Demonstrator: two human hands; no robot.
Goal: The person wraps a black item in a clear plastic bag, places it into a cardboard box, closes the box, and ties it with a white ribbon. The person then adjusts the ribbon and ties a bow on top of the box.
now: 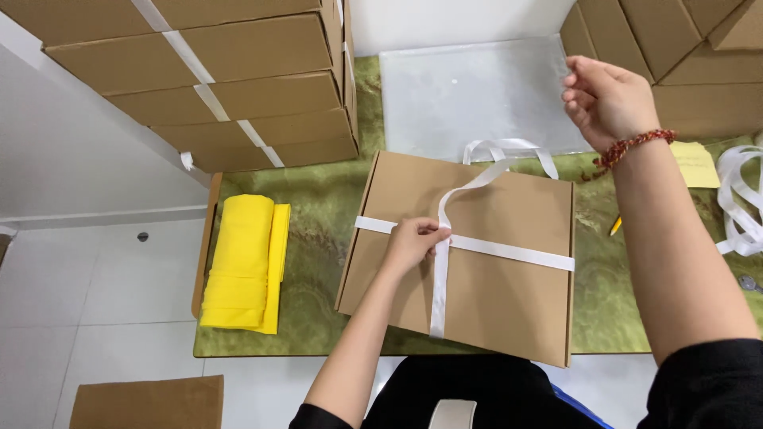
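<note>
A flat brown cardboard box (493,294) lies on the green table (318,238) in front of me. A white ribbon (509,252) crosses its lid, one band across and one band down. My left hand (413,242) presses on the spot where the bands cross. A loose length of ribbon rises from there and loops toward the back edge of the box. My right hand (608,99) is raised above the back right of the box, fingers pinched together; whether the ribbon end is between them I cannot tell. A red braided bracelet (632,147) circles that wrist.
A folded yellow cloth (242,262) lies at the table's left. Stacks of ribbon-tied brown boxes (238,79) stand back left, more boxes (675,56) back right. A clear plastic sheet (469,95) lies behind the box. A yellow note (695,163) and loose ribbon (743,202) sit right.
</note>
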